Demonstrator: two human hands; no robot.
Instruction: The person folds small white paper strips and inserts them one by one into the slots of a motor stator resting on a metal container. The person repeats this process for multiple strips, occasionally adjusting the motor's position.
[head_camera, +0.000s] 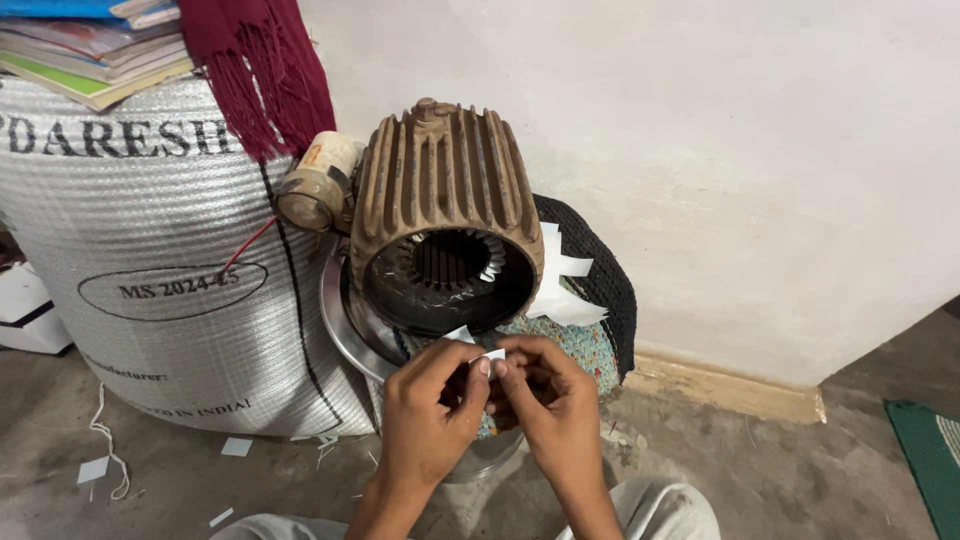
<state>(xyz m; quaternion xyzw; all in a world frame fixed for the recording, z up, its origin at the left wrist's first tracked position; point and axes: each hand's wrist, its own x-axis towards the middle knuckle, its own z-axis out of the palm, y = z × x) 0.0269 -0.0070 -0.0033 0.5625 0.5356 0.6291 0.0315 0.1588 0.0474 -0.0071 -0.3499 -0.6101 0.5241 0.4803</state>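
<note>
Left hand (425, 405): fingers curled, thumb and forefinger pinched on a small white paper strip (492, 355). Right hand (550, 395): fingers bent inward, tips meeting the same strip from the other side; both hands touch at the fingertips. The strip sits between the hands, just below the open mouth of the motor housing.

Motor stator housing (445, 200): rusty brown, ribbed with cooling fins, lying on its side with the bore facing the camera; slotted core visible inside, a few white paper pieces standing in the slots. It rests on a round metal dish (345, 315) and a woven cloth pad (585, 345).

White paper sheets (565, 285): tucked beside the housing, on its right.

Cylindrical capacitor (315, 185): cream-coloured, strapped to the housing's left side, red wire hanging from it.

Woven white sack (150, 280): large, standing left of the housing, touching the dish.

Stack of books (95, 50): on top of the sack.

Maroon fringed cloth (260, 70): draped over the sack's top.

Paper scraps (237, 446): scattered on the concrete floor (760, 480).
</note>
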